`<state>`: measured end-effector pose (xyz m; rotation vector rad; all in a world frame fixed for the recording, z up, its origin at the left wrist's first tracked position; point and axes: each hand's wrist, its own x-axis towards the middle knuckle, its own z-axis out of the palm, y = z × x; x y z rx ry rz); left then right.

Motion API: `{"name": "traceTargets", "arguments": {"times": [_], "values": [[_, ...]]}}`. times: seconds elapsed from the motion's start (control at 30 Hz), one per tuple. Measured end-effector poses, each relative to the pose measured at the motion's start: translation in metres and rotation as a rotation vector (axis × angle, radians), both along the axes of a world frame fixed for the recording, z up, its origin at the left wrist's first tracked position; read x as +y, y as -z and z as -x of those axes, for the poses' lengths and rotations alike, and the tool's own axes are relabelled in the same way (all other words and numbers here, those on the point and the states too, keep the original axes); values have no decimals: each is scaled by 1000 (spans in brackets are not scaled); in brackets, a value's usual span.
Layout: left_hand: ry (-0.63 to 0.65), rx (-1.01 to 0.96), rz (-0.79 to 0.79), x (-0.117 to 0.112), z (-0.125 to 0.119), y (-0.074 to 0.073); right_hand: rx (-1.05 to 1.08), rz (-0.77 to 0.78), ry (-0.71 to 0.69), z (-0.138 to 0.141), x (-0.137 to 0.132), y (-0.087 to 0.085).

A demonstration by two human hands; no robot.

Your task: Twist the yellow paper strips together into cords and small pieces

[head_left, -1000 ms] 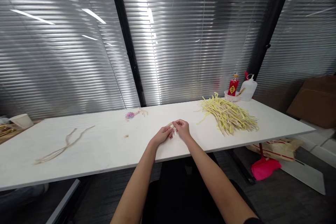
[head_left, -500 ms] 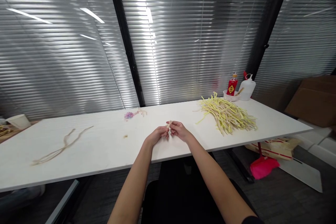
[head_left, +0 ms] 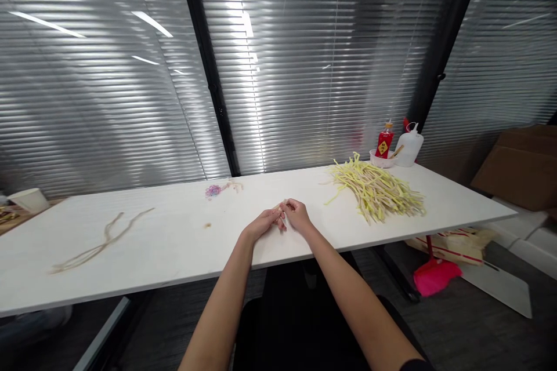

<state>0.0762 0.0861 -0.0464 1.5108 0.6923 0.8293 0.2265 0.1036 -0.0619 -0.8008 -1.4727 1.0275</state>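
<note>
My left hand (head_left: 263, 222) and my right hand (head_left: 296, 215) meet just above the white table, near its front edge. Both are closed, fingertips pinching a small pale beige strip (head_left: 278, 206) between them. Fingers cover most of the strip, so its full shape is hidden. To the right of my hands lies a big pile of yellow and beige fuzzy stems (head_left: 378, 190), resembling pipe cleaners. Off to the left, a few long beige strands (head_left: 104, 243) rest loosely on the tabletop.
On the white table (head_left: 183, 249) sit a small cluster of pink and purple bits (head_left: 213, 191) and a brown speck (head_left: 208, 225). A red bottle (head_left: 384, 142) in a shallow bowl and a white squeeze bottle (head_left: 409, 147) stand at the back right. A paper cup (head_left: 29, 200) is far left.
My right hand has curled in closer over the left fingertips, and less of the pale strip shows. The things on the table have stayed put.
</note>
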Motion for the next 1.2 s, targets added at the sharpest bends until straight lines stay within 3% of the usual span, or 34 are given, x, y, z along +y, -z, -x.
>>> {"name": "traceTargets", "arguments": {"times": [0.07,0.13,0.37,0.57,0.87,1.2], "values": [[-10,11,-7,1,-1,1,-40,-56,81,0,-1,0],[-13,19,-4,0,-1,0,-25,-51,66,0,0,0],[6,-19,66,-5,2,-8,219,195,-355,-8,3,-6],[63,-69,113,-3,8,-5,358,349,-524,-11,-1,-11],[96,-87,130,-4,9,-5,329,291,-451,-10,-1,-10],[29,-95,150,-8,4,-10,298,236,-299,-9,8,-4]]}}
